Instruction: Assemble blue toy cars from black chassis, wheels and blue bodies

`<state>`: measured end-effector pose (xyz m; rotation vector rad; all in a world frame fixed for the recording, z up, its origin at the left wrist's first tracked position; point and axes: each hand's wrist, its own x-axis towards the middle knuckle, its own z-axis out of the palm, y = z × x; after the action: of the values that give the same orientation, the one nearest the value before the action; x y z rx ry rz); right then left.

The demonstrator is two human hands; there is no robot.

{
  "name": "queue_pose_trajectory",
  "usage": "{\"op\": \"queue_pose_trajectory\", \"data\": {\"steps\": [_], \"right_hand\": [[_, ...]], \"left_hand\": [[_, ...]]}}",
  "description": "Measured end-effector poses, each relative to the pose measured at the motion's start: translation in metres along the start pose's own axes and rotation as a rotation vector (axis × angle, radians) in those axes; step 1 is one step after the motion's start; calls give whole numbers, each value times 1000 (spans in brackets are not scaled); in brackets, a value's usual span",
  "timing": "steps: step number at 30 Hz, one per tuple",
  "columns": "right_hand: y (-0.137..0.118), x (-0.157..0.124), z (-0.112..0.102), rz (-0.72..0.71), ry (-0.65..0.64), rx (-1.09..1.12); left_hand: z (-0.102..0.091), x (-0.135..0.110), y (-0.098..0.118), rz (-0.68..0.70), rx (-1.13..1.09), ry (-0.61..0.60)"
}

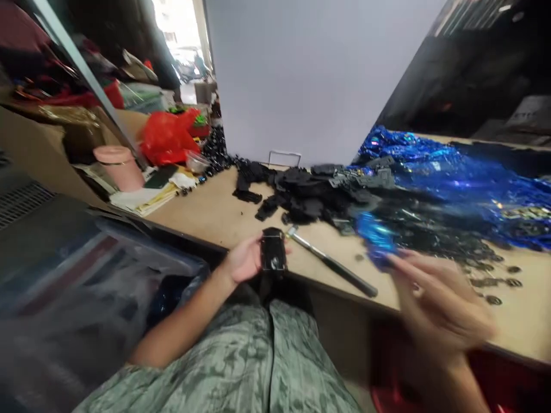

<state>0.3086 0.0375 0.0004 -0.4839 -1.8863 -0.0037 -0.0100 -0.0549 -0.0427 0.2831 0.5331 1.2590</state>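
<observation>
My left hand (246, 259) is closed round a small black rectangular part (273, 250) at the table's front edge. My right hand (434, 298) is smeared by motion. Its fingers pinch a shiny blue piece (375, 238) just above the table. A screwdriver with a black handle (333, 263) lies between the two hands. Behind them is a heap of black plastic parts (301, 195).
Shiny blue foil pieces (451, 178) cover the right of the wooden table (215, 212). Small dark round parts (486, 267) lie at the right. A pink cup (118, 166), a red bag (166, 137) and papers stand at the left. A clear bin (86, 275) sits below left.
</observation>
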Motion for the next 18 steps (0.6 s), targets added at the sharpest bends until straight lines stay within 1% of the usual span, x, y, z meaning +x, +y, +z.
{"op": "queue_pose_trajectory", "data": {"steps": [1, 2, 3, 4, 6, 8, 11, 15, 18], "right_hand": [[-16, -3, 5, -20, -65, 28], [-30, -5, 14, -48, -148, 53], [-41, -5, 26, -92, -191, 70], [-50, -5, 38, -126, -249, 94], [-60, -5, 58, -192, -321, 138], [-63, -6, 70, -258, -367, 171], [-64, -9, 79, -345, -424, 172], [-67, -10, 86, -345, -464, 167], [-68, -9, 90, -334, -483, 172]], "left_hand": [[1, -1, 0, -9, -8, -7], [3, -2, -2, -20, -15, -6], [4, -4, -3, -24, -22, 8], [6, -5, -4, -25, -29, 33], [8, -6, -6, -28, -43, 98], [9, -5, -6, -15, -60, 152], [11, -2, -1, -10, -84, 184], [13, 2, 5, -26, -103, 197], [10, 4, 6, -35, -123, 190]]}}
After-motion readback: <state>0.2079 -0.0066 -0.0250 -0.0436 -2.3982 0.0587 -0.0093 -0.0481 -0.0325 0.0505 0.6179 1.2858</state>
